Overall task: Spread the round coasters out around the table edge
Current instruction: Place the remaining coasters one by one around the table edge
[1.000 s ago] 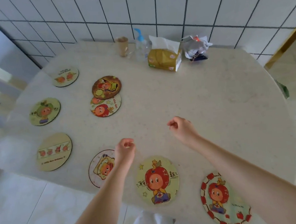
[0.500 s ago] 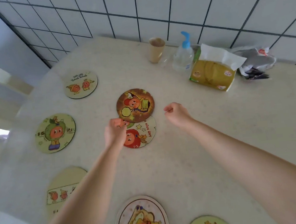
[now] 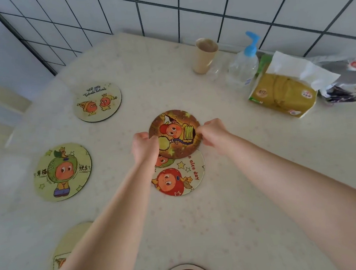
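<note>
Cream coaster (image 3: 178, 174): "nice day"

There's just the one view here, a wide-angle head cam that's looking forward and steeply down from above the near side of the table (image 3: 236, 216), so both forearms are stretching up into the frame from the bottom edge. It's sitting pretty close in, facing the tiled wall (image 3: 181, 4) that's running along the far side of the tabletop, and the wide lens is bending those tile lines. With only one camera going, no second view is sharing any of the scene.
</note>
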Tool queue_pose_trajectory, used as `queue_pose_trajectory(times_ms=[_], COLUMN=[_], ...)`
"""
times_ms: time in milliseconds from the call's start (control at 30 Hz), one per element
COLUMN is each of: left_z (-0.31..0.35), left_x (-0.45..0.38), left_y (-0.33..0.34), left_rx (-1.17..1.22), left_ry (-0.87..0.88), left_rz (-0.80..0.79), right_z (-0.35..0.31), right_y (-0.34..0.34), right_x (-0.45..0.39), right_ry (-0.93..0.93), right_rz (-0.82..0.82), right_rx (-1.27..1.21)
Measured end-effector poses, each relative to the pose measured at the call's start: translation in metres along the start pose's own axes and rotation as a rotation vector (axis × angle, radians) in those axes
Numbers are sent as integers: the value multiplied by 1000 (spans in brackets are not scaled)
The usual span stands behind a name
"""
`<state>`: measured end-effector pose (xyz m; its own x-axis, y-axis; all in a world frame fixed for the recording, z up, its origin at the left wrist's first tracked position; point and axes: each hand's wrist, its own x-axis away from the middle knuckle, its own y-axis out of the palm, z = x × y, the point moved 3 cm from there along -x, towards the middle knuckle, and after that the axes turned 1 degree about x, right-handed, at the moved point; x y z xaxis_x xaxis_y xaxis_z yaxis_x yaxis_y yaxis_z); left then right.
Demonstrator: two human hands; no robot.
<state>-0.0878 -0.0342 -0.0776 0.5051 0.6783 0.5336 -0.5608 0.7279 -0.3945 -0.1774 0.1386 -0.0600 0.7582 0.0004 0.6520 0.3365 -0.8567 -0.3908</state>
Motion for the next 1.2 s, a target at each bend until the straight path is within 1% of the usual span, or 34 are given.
queue_pose_trajectory(times_ms=[67,133,200,300,400,500,633,767,833,900,967,1067,1200], left_z=[2,5,6,-3,-23,-42,-54,-48,-46,-45,-44,-42,-40], left_x=[-3,-4,-1,9,21,37,52,53,53,54,56,66,87], left_y=[-1,-1,-4,-12,-23,-30,-26,-23,-25,-27,-27,-25,-17], left_rx=[37,113,168,167,131,44,-17,-7,-6,49,120,144,184], left_ry=[-25,-46,-69,-79,-64,-19,-1,-19,-38,-69,-93,-89,-71], left_rz=[-12,-43,-71,-55,23,114,191,170,188,190,166,153,123], right_z=[-5,-12,-16,-10,9,29,45,43,40,38,38,43,50], right_y=[3,8,12,15,14,15,15,17,17,15,12,7,-13], right_x=[1,8,14,23,31,44,54,54,54,53,53,57,68], right_ry=[28,22,-29,-61,-47,-62,-105,-56,-57,-71,-83,-82,-110], right_rz=[-43,-125,-189,-209,-202,-195,-79,-37,-35,-35,-53,-106,-108], right_rx=[-78,-130,-67,-14,-2,33,121,86,97,101,77,2,-75])
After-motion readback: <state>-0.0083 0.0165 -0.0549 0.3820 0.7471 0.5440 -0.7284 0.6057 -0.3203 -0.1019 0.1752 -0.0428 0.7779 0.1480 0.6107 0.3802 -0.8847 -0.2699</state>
